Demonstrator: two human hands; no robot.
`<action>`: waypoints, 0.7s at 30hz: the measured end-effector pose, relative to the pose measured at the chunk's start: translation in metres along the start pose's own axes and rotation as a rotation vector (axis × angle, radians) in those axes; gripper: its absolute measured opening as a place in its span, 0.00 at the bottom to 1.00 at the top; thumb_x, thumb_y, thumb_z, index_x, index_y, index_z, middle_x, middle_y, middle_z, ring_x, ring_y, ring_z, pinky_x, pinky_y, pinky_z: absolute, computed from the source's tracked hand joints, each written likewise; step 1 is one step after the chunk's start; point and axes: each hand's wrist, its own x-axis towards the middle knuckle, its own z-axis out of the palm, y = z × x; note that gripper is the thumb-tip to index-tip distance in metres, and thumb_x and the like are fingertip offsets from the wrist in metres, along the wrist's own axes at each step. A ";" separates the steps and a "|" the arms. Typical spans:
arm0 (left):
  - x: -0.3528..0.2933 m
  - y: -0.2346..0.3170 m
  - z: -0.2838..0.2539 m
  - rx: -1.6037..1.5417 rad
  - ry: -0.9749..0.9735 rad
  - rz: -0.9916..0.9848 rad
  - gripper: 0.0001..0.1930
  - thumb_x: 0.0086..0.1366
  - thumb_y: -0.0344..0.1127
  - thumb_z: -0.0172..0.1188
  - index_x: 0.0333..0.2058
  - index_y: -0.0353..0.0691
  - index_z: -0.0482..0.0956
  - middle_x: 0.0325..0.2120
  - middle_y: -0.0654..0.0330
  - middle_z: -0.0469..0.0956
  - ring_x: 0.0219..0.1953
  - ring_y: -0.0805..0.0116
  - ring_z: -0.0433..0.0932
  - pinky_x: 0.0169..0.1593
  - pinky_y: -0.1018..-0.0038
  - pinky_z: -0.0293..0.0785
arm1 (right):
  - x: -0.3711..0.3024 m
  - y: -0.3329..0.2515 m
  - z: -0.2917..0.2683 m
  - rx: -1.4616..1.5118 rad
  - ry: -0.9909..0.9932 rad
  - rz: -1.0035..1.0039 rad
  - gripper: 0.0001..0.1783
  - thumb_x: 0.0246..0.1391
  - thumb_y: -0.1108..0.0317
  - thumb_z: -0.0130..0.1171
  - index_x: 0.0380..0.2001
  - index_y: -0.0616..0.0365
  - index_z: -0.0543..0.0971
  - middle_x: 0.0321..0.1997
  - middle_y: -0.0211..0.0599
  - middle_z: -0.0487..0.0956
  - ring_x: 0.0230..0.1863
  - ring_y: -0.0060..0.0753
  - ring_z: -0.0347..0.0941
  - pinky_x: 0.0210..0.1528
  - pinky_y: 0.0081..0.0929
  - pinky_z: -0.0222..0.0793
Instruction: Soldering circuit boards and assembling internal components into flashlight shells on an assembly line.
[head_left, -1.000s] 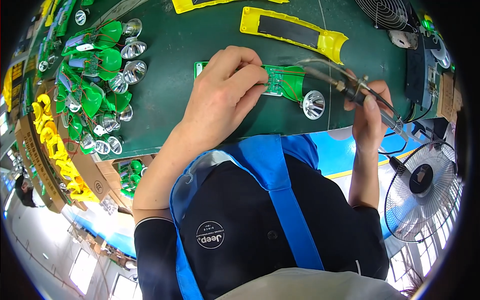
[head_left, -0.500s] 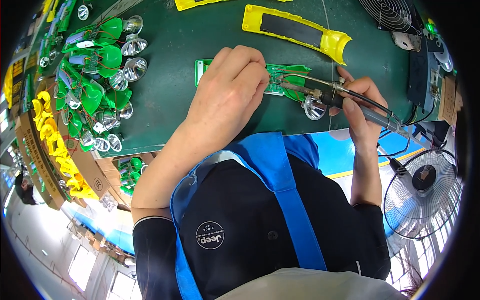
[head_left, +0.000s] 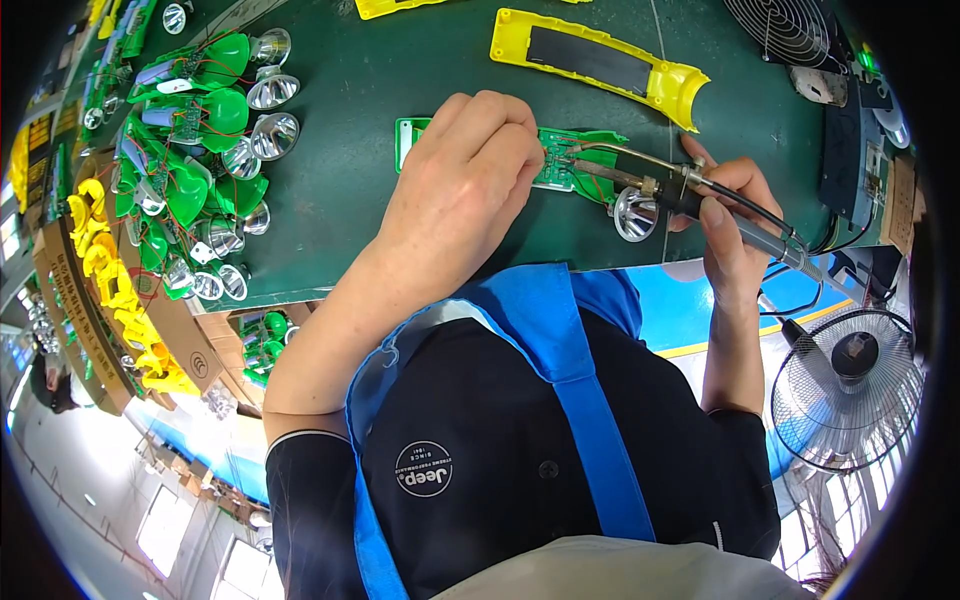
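Observation:
A green plastic housing half (head_left: 603,150) lies on the bench with a small green circuit board (head_left: 556,172) in it. Thin red wires and a silver reflector cup (head_left: 636,214) sit by its right end. Over the housing's left part is my left hand (head_left: 468,170), its fingers closed and pressed together at the board's left edge. What they pinch is hidden beneath them. My right hand (head_left: 738,205) grips a soldering iron (head_left: 690,202) with a thin metal feed tube fixed alongside. The iron's tip reaches the board, close to my left fingertips; whether it touches I cannot tell.
Several green housings with wires and reflectors (head_left: 186,180) crowd the bench's left side, beside a carton (head_left: 165,300) with yellow parts along it. A yellow shell (head_left: 600,62) lies beyond the board. A dark box (head_left: 845,165) and a fan grille (head_left: 775,30) stand right; another fan (head_left: 848,390) is below.
The whole picture has shifted slightly to the right. Both hands and the soldering iron keep nearly the same places relative to the board.

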 end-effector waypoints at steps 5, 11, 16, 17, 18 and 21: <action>0.001 0.001 -0.001 -0.011 -0.004 -0.012 0.09 0.44 0.18 0.61 0.24 0.36 0.73 0.30 0.61 0.73 0.29 0.65 0.71 0.25 0.75 0.69 | 0.000 0.000 0.002 -0.025 0.030 0.022 0.15 0.48 0.61 0.57 0.30 0.62 0.68 0.18 0.37 0.74 0.20 0.25 0.74 0.66 0.52 0.43; 0.000 0.002 -0.002 -0.018 -0.020 -0.008 0.09 0.44 0.19 0.61 0.25 0.35 0.71 0.31 0.60 0.71 0.30 0.62 0.70 0.30 0.72 0.69 | -0.001 0.002 0.001 0.025 0.090 0.020 0.13 0.50 0.63 0.54 0.30 0.63 0.68 0.19 0.39 0.73 0.20 0.26 0.72 0.65 0.52 0.46; 0.000 0.001 0.000 -0.024 -0.032 -0.007 0.09 0.44 0.19 0.61 0.25 0.35 0.70 0.31 0.58 0.70 0.31 0.58 0.69 0.34 0.69 0.69 | 0.001 0.002 -0.002 0.054 0.146 -0.058 0.13 0.53 0.63 0.50 0.31 0.64 0.68 0.18 0.40 0.71 0.21 0.26 0.69 0.65 0.54 0.46; 0.000 0.001 -0.001 -0.020 -0.030 -0.007 0.09 0.44 0.19 0.61 0.25 0.35 0.70 0.31 0.58 0.70 0.31 0.58 0.69 0.34 0.69 0.69 | 0.001 0.003 -0.004 0.054 0.149 -0.093 0.13 0.53 0.63 0.49 0.31 0.64 0.68 0.18 0.40 0.70 0.21 0.26 0.69 0.65 0.55 0.45; 0.000 0.002 -0.001 -0.017 -0.029 -0.007 0.09 0.44 0.19 0.61 0.25 0.35 0.71 0.31 0.58 0.70 0.31 0.58 0.69 0.34 0.69 0.69 | 0.001 0.003 -0.006 0.055 0.151 -0.128 0.13 0.54 0.63 0.49 0.31 0.64 0.67 0.18 0.40 0.70 0.22 0.26 0.68 0.65 0.55 0.45; 0.000 0.003 -0.001 -0.011 -0.019 -0.015 0.09 0.44 0.19 0.60 0.25 0.36 0.71 0.31 0.59 0.71 0.31 0.59 0.69 0.34 0.69 0.69 | -0.001 0.006 -0.012 0.091 0.187 -0.136 0.12 0.54 0.63 0.48 0.32 0.64 0.67 0.18 0.39 0.69 0.22 0.26 0.67 0.65 0.56 0.44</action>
